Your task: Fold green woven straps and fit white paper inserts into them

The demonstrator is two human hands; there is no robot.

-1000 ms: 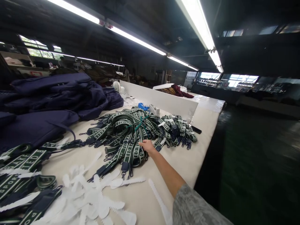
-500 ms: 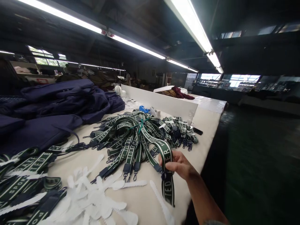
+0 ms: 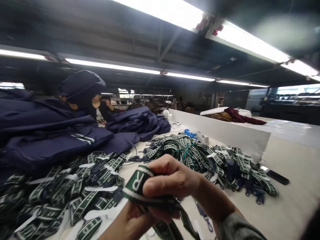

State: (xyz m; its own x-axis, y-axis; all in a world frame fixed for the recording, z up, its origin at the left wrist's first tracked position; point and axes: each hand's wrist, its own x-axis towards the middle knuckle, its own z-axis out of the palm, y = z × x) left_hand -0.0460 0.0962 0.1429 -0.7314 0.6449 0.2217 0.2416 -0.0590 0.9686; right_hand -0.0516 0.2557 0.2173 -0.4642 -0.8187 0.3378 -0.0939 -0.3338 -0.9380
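Right hand (image 3: pixel 172 181): grip closed on green strap (image 3: pixel 138 186)
Left hand (image 3: pixel 130 221): grip under same strap
Counter (image 3: pixel 295 206): strap pile (image 3: pixel 200 156)

- Green strap (image 3: pixel 138 182) pinched between both my hands, folded over on itself, right up close at the bottom of the view
- It's dark green webbing with white edge stripes and a big white letter R facing up on the fold
- The folded end pokes out to the left past my right thumb
- Its tail drops down below my fingers, dark and blurred, off towards the bottom edge
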